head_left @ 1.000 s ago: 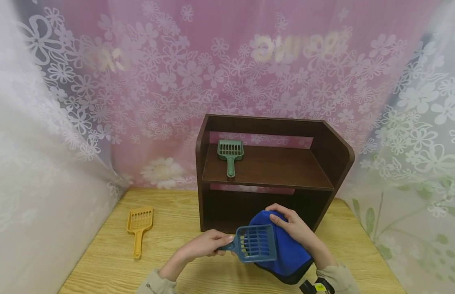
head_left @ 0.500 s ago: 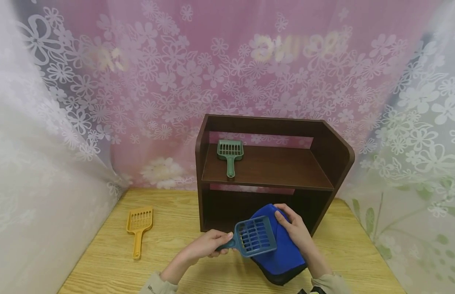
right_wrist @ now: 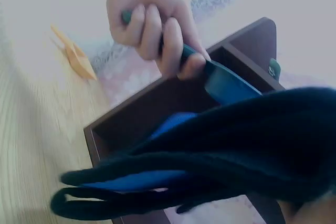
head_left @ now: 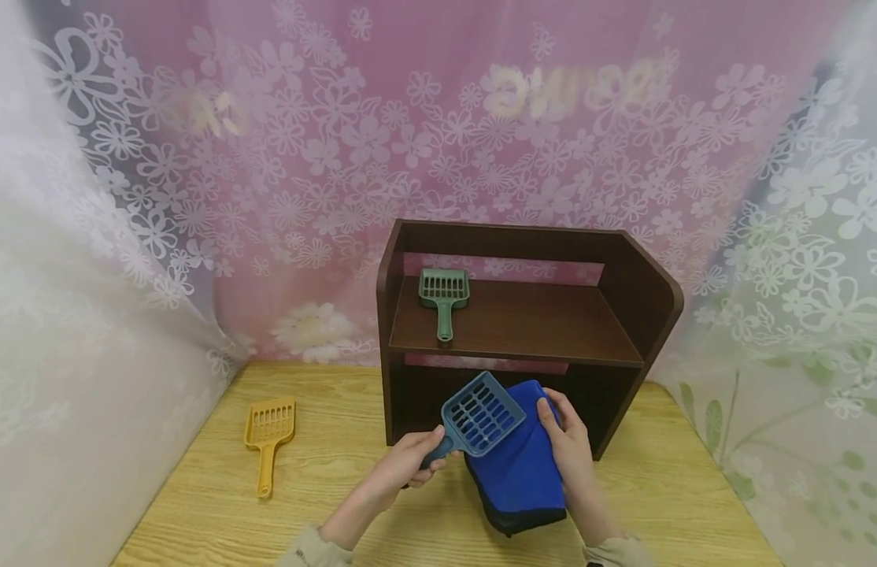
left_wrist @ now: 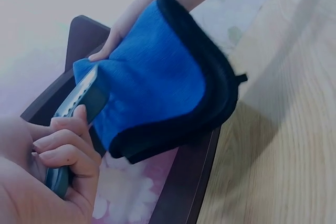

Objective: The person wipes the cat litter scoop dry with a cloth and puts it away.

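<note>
1. Left hand (head_left: 406, 465): grasping blue scoop (head_left: 483, 415) by the handle, fingers curled round it.
2. Right hand (head_left: 569, 445): gripping blue cloth (head_left: 523, 468) at its upper right edge, thumb on the near face.
3. Blue scoop: held up over the table, in front of the rack's lower compartment. Slotted head tilted, pointing up and to the right, overlapping the cloth in head view. Exact contact: can't tell.
4. Blue cloth: behind and below the scoop head, black edging along its lower end. Right wrist view shows several layers of that edging.
5. Dark brown rack (head_left: 523, 319): two levels, on the table just beyond the hands.
6. Green scoop (head_left: 444, 303): on the rack's upper shelf, left end, handle toward the person.
7. Yellow scoop (head_left: 270, 429): on the table, left of the rack and well apart from it, handle toward the person.
8. Table (head_left: 325, 433): light wood grain. Floral curtain (head_left: 438, 118) behind it and along both sides.
</note>
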The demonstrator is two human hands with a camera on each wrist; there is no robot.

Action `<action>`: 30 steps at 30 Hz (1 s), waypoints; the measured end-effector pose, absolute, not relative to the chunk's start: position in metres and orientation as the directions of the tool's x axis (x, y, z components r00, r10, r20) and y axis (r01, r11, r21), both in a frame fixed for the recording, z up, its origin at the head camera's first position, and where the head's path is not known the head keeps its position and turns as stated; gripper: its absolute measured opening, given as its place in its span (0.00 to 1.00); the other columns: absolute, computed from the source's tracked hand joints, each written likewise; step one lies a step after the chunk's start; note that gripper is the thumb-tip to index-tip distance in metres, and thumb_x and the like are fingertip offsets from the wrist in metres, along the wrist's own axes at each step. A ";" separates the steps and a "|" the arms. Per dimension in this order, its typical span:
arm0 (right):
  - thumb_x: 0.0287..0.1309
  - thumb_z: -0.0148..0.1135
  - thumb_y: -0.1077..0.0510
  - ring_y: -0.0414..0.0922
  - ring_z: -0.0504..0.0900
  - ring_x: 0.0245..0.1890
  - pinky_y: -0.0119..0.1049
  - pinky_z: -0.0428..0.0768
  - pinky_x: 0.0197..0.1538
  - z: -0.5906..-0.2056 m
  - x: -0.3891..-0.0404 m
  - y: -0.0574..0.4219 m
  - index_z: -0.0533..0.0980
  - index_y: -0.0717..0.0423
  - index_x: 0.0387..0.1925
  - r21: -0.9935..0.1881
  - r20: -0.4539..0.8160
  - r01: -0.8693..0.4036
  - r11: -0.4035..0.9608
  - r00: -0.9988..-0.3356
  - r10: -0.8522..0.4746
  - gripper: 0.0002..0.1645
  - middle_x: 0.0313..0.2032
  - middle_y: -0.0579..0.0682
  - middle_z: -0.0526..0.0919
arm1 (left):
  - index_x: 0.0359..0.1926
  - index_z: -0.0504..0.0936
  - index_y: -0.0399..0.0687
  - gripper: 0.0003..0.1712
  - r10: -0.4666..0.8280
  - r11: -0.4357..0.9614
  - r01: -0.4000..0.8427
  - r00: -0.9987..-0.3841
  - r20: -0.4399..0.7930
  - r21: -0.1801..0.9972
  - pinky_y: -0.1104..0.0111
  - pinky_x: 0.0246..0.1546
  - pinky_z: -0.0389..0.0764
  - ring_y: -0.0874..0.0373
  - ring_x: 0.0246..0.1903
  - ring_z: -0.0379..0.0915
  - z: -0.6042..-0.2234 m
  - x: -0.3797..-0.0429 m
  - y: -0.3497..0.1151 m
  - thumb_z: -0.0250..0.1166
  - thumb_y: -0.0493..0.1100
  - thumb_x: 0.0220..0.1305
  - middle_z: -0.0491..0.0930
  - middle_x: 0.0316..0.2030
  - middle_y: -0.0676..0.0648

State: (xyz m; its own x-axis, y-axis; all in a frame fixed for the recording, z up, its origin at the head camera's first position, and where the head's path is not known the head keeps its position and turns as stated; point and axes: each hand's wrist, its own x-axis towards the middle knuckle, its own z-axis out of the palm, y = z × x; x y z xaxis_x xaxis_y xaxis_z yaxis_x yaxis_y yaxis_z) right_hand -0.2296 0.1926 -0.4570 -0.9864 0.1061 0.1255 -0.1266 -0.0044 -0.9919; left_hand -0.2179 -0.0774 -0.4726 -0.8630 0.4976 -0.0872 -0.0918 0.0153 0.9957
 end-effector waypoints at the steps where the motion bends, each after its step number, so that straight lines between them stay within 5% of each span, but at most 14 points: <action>1: 0.77 0.52 0.48 0.35 0.82 0.44 0.29 0.82 0.46 -0.457 -0.229 0.190 0.69 0.58 0.65 -0.992 0.118 -0.123 -0.030 -0.985 0.127 0.25 0.46 0.34 0.82 | 0.49 0.81 0.35 0.30 0.488 0.005 -0.097 -0.869 -0.087 0.995 0.76 0.19 0.53 0.65 0.14 0.46 -0.473 -0.218 -0.076 0.45 0.58 0.81 0.64 0.22 0.54; 15: 0.75 0.54 0.42 0.35 0.77 0.52 0.25 0.78 0.50 -0.467 -0.218 0.155 0.69 0.52 0.66 -0.992 0.083 -0.109 -0.070 -0.948 0.306 0.27 0.56 0.40 0.78 | 0.46 0.75 0.37 0.28 0.384 -0.096 -0.116 -0.921 -0.071 0.989 0.78 0.17 0.55 0.67 0.15 0.50 -0.478 -0.211 -0.051 0.41 0.58 0.83 0.62 0.21 0.56; 20: 0.74 0.55 0.44 0.36 0.77 0.54 0.27 0.79 0.49 -0.475 -0.206 0.139 0.69 0.54 0.64 -0.994 0.087 -0.102 -0.036 -0.948 0.308 0.26 0.62 0.50 0.75 | 0.44 0.73 0.38 0.29 0.356 -0.122 -0.098 -0.933 -0.048 0.988 0.77 0.16 0.56 0.67 0.15 0.50 -0.478 -0.209 -0.043 0.38 0.58 0.83 0.62 0.21 0.55; 30: 0.75 0.55 0.46 0.38 0.76 0.53 0.31 0.81 0.48 -0.489 -0.185 0.118 0.67 0.56 0.61 -0.993 0.022 -0.056 -0.105 -0.954 0.299 0.24 0.64 0.53 0.72 | 0.43 0.73 0.38 0.28 0.291 -0.118 -0.076 -0.956 -0.038 0.990 0.77 0.15 0.56 0.66 0.14 0.52 -0.474 -0.204 -0.034 0.38 0.56 0.84 0.62 0.21 0.55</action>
